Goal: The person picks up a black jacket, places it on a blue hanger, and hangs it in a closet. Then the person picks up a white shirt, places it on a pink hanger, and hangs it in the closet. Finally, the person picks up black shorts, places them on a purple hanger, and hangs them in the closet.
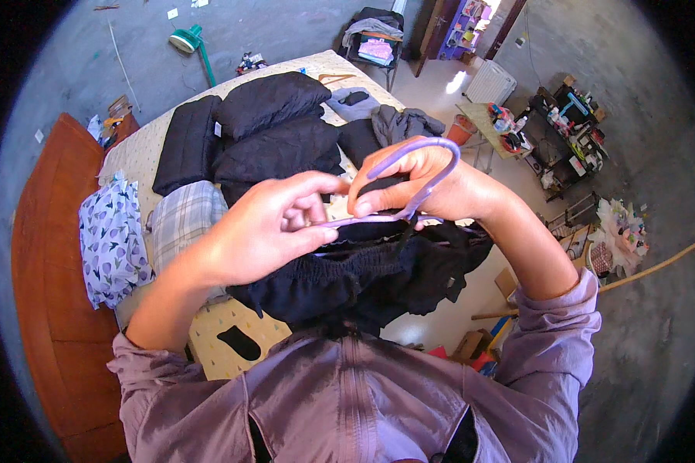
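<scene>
A purple clothes hanger (453,159) is held up before my chest, its curved hook looping over the back of my right hand (423,176). The right thumb and fingers pinch near the hook's base. My left hand (278,223) has its thumb on the hanger's left arm, with the fingers curled behind it. Below hangs a black garment (347,278) with a gathered elastic waistband, its opening around the hanger. How the cloth is fixed to the hanger is partly hidden by my hands.
Folded black clothes (278,144) lie on the bed (145,133), near a plaid pillow (188,214) and a floral pillow (113,243). A black sock (240,342) lies close by. At right are a small cluttered table (480,124), an orange bucket (460,130) and a white suitcase (491,83).
</scene>
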`<move>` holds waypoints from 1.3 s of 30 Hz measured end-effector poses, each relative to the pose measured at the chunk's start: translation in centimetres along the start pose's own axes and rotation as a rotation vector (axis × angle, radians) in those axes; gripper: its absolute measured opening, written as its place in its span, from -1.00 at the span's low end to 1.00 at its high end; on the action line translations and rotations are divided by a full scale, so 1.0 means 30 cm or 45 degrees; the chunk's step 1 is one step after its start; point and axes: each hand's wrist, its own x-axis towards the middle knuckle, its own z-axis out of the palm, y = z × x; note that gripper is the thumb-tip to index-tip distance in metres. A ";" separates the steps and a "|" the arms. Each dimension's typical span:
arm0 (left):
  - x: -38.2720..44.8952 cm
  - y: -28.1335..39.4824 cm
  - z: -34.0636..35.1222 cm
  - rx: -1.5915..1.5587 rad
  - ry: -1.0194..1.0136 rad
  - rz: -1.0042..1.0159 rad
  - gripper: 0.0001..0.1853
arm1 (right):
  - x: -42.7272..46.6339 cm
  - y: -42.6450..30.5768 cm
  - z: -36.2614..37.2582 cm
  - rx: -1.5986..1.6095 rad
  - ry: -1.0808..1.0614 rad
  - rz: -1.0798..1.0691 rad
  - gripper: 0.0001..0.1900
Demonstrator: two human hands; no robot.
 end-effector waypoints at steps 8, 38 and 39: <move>0.072 0.051 0.010 -0.499 -0.226 -0.321 -0.76 | 0.026 -0.084 -0.018 -0.172 -0.014 -0.187 -0.83; 0.145 -0.072 0.060 -0.600 0.125 -0.116 -0.77 | -0.316 0.016 0.364 0.153 0.774 0.478 -0.80; 0.150 -0.074 0.066 -0.617 0.125 -0.080 -0.77 | -0.318 -0.007 0.331 0.005 0.737 0.521 -0.81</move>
